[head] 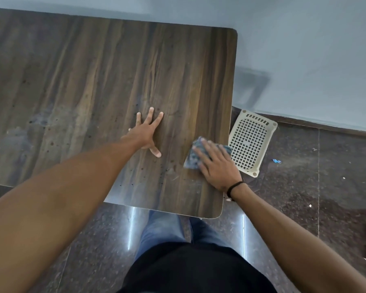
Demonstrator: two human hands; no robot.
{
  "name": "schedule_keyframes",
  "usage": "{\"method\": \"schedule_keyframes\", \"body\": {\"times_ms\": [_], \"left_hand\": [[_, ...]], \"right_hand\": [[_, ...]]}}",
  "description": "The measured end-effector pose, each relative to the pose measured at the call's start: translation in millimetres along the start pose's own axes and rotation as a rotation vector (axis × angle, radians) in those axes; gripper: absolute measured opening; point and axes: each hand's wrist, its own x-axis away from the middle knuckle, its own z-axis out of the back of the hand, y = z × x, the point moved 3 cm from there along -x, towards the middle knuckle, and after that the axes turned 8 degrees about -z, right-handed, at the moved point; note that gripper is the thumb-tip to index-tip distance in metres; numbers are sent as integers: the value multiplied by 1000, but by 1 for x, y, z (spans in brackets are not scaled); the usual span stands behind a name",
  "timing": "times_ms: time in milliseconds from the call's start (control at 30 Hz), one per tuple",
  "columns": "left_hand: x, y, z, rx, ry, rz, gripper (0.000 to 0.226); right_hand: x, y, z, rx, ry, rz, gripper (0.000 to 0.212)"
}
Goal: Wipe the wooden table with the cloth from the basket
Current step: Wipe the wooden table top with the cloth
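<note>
A dark wooden table [93,81] fills the upper left, with specks and smudges on its surface. A blue-grey cloth [191,155] lies flat near the table's right edge. My right hand [218,166] presses down on the cloth with fingers spread over it. Flat on the bare wood, my left hand [147,132] rests with fingers apart, a short way left of the cloth. A cream plastic basket [250,142] lies on the floor just past the table's right edge, empty as far as I can see.
Dark speckled stone floor [325,187] lies to the right and below the table. A pale blue wall [304,49] runs behind. My legs in jeans stand at the table's near edge. A small blue scrap [276,161] lies on the floor.
</note>
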Motion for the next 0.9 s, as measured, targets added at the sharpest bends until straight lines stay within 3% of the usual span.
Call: {"method": "schedule_keyframes", "body": {"times_ms": [67,100,200,233,267,367,400,500,533,567,667,700,800,833,867,900], "left_hand": [[2,1,0,-7,-10,0,163],[3,2,0,-11,-15,0,163],[4,5,1,-27,-16,-10,162],[4,6,2,-27,-16,-10,162],[4,6,3,-24,-14,-8,162],[5,5,2,-26,-16,-5,162],[5,5,1,-30,-18,-6,162],[4,5,2,-40,-15,-7,162],[3,5,3,-41,-16,-7,163],[3,4,3,-39,-16,-4,163],[3,3,2,-40,-23,2,163],[3,3,1,-43,-24,0,163],[2,3,2,-52,-16,-4,162],[2,3,3,-54,-16,-4,162],[2,3,4,-54,-17,-3,162],[1,3,4,-52,-19,0,163]], "right_hand": [[-8,-10,4,-86,16,-338,58],[-6,-27,1,-98,-22,-338,58],[25,-42,-12,-2,-77,130,57],[26,-29,-10,19,-72,187,56],[21,-17,-8,13,-44,138,56],[4,-13,1,-87,1,-352,57],[5,-26,-2,-82,-15,-342,58],[27,-29,-10,42,-95,179,57],[25,-14,-5,62,-90,254,56],[17,-1,-2,51,-64,229,55],[-4,0,6,-55,-9,-259,57],[-1,-15,1,-55,-20,-273,58],[27,-22,-11,39,-93,173,56],[25,-8,-7,41,-78,203,54],[17,2,-4,4,-53,108,54],[8,9,3,-69,-28,-108,54]]}}
